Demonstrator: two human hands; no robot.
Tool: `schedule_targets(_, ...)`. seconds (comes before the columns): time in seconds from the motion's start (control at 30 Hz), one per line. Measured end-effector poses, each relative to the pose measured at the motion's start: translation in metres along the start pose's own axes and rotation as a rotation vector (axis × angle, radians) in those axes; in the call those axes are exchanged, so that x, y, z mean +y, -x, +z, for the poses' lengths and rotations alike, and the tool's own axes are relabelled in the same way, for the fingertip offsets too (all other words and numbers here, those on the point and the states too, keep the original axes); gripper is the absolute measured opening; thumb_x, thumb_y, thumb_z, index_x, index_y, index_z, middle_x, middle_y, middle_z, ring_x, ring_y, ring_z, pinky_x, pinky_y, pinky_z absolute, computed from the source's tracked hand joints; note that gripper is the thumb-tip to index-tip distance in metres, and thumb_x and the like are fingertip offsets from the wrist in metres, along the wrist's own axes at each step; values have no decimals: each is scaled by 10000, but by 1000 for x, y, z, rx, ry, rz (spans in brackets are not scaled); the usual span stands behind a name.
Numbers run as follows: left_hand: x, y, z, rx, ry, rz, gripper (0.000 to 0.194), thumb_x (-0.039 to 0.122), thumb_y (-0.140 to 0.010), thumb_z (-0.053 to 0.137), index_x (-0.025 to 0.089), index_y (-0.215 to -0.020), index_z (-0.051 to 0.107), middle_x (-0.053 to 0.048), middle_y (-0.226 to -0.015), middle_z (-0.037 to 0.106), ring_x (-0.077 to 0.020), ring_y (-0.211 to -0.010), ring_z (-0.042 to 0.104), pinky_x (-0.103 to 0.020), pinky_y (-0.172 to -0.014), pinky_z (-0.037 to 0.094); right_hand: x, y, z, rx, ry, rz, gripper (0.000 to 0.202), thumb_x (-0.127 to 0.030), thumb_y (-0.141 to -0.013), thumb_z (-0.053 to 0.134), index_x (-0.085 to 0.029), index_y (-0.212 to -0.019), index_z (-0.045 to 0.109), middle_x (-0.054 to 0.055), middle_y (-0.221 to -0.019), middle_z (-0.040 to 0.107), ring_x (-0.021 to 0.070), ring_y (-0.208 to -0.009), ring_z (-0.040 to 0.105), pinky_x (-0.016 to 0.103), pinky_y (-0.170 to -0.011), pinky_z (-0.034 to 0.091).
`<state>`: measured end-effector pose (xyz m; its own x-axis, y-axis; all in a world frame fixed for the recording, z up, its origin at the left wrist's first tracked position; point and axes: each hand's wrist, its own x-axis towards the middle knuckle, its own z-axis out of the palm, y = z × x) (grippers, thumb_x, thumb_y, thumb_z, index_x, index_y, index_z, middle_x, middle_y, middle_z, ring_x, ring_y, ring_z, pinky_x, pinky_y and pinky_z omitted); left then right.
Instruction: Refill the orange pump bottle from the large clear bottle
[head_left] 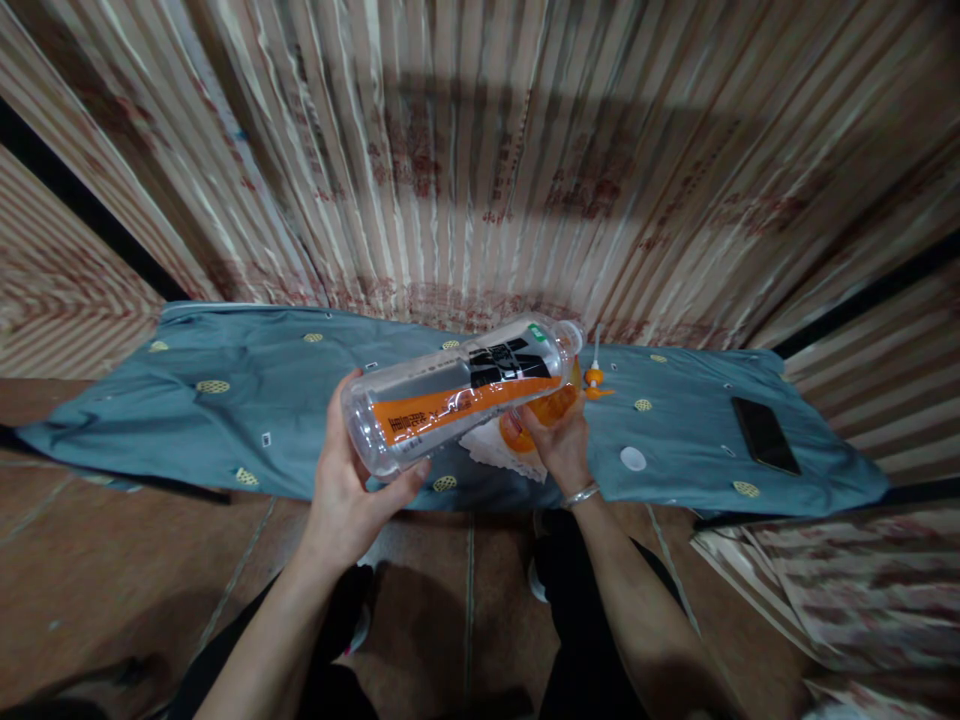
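Observation:
My left hand (349, 485) grips the lower end of a large clear plastic bottle (442, 395) with an orange and black label. The bottle is tilted, its uncapped neck pointing right and up. Beneath that neck, my right hand (561, 440) is wrapped round an orange translucent bottle (555, 405), partly hidden behind the clear one. A white paper tissue (502, 455) lies under the orange bottle. Just right of it rests an orange pump top (595, 380) with a thin tube. Whether liquid is flowing, I cannot tell.
A blue-green cloth (262, 440) with yellow prints covers the narrow table. On its right side lie a white round lid (633, 458) and a black phone (765, 435). Striped curtains (480, 180) hang behind, and dark poles (90, 205) stand at both sides.

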<state>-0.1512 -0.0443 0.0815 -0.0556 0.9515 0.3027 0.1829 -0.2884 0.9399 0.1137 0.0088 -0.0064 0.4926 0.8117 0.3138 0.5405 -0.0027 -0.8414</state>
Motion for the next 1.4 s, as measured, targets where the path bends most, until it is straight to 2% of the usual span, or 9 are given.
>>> schedule_targets(0.13, 3, 0, -1, -18, 48, -68, 1122, 435, -658, 929, 191, -1573, 328, -211, -1514, 607, -446, -1406, 624, -682, -1201, 481, -1, 0, 0, 4, -4, -3, 611, -600, -726, 777, -262, -1112, 445, 114, -1046, 744, 321, -956, 732, 433, -825, 593)
schedule_targets(0.27, 5, 0, 0, -17, 52, -78, 1142, 419, -646, 931, 170, -1576, 316, -223, -1516, 602, -450, -1405, 623, -701, -1230, 434, -2, 0, 0, -4, 12, 14, 630, -605, -722, 782, -249, -1128, 458, 118, -1024, 736, 325, -935, 727, 432, -811, 582)
schedule_targets(0.5, 4, 0, -2, -35, 24, -52, 1110, 461, -669, 933, 223, -1581, 346, -192, -1527, 607, -440, -1391, 634, -653, -1130, 561, -1, 0, 0, 1, 2, 1, 601, -582, -734, 791, -258, -1123, 466, 109, -1043, 756, 312, -946, 738, 422, -819, 591)
schedule_targets(0.77, 1, 0, -3, -41, 27, -54, 1119, 439, -686, 920, 192, -1575, 287, -215, -1540, 593, -431, -1413, 623, -674, -1225, 455, -2, 1, 0, 0, 4, 2, 579, -562, -743, 786, -253, -1112, 466, 110, -1031, 754, 311, -935, 742, 408, -792, 590)
schedule_targets(1.0, 2, 0, -2, -37, 41, -62, 1113, 434, -677, 932, 206, -1563, 298, -206, -1529, 596, -437, -1407, 625, -693, -1226, 446, 3, 0, 2, 26, 20, 2, 584, -589, -716, 800, -271, -1079, 471, 70, -966, 748, 298, -880, 738, 412, -761, 585)
schedule_targets(1.23, 6, -1, 0, -7, 47, -88, 1126, 428, -631, 929, 183, -1545, 319, -218, -1528, 598, -448, -1409, 617, -724, -1244, 397, 9, -3, 5, 51, 20, -40, 633, -670, -709, 778, -261, -1099, 492, 77, -980, 758, 300, -877, 747, 432, -752, 592)
schedule_targets(1.4, 8, -2, 3, 13, 42, -95, 1142, 408, -594, 918, 160, -1534, 318, -242, -1534, 591, -452, -1404, 623, -708, -1242, 408, 11, -3, 7, 61, 24, -24, 657, -697, -700, 773, -250, -1093, 496, 94, -957, 756, 323, -867, 749, 464, -753, 603)
